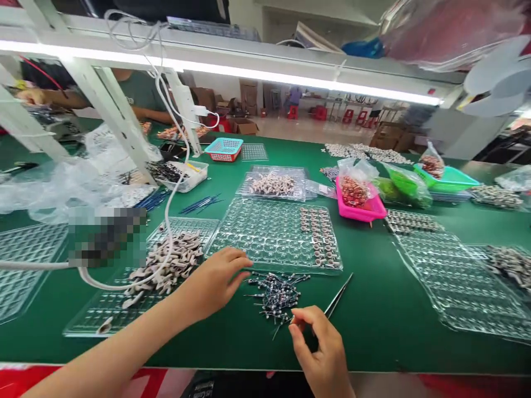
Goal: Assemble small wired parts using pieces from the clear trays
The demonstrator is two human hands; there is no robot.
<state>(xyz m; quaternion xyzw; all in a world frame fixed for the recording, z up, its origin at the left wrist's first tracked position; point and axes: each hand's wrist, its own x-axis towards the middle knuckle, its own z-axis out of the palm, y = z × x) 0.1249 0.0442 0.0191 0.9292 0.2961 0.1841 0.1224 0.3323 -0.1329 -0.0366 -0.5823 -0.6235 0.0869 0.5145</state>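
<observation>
My left hand (224, 279) hovers at the tray's front edge, thumb and fingers apart and nothing visible between them. My right hand (321, 348) pinches thumb and forefinger on what looks like a small wired part, at the edge of a pile of small wired parts (276, 296). Tweezers (341, 294) stick out beyond the right hand; their near end is hidden, so I cannot tell whether the hand holds them. A clear plastic tray (257, 237) lies behind the pile, with small round pieces (319, 235) filling its right-hand columns.
Pale curved pieces (176, 260) are heaped on a tray at left, crossed by a white cable (168, 215). Another tray holds more pale pieces (271, 183). A pink basket (360, 210) and a second clear tray (468, 276) are at right. A light bar (257, 74) spans above.
</observation>
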